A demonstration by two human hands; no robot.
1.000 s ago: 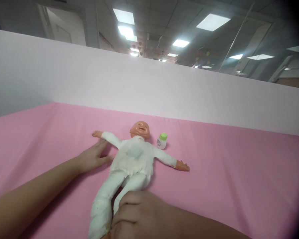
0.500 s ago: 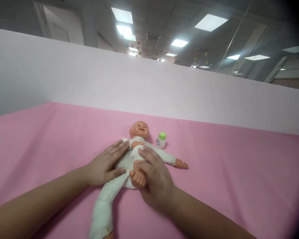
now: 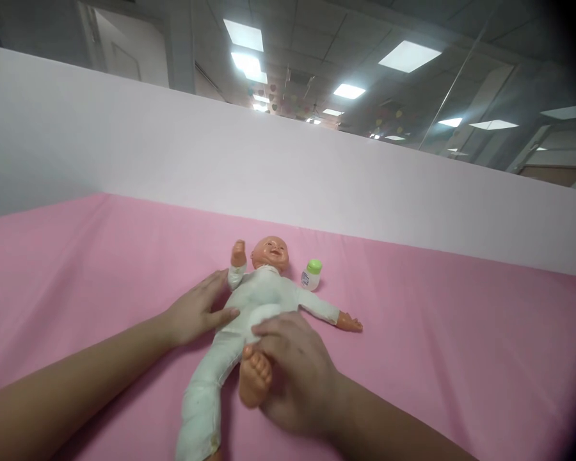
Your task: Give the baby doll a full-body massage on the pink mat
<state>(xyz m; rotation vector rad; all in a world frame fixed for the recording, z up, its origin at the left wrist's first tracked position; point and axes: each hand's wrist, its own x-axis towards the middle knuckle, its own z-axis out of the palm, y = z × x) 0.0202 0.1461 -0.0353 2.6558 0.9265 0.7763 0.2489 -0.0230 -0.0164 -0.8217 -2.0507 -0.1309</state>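
Doll head (image 3: 269, 251): smooth moulded plastic with a slight sheen.
Doll foot (image 3: 254, 383): same smooth plastic, toes moulded in.
Doll suit (image 3: 259, 301): soft white cloth, matt, faintly soiled near the leg cuff (weave too blurred to tell).
Surface (image 3: 436, 333): pink cloth cover, matt, smooth, with a few shallow creases.
Bottle (image 3: 312, 274): whitish plastic body, glossy green plastic cap, paper or printed label.
Back panel (image 3: 317, 173): pale, matt, even.

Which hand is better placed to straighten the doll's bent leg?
Right, probably. The right hand already rests on the doll at its hip, against the raised bare foot. The left hand lies flat by the doll's side near its raised arm, farther from that leg.
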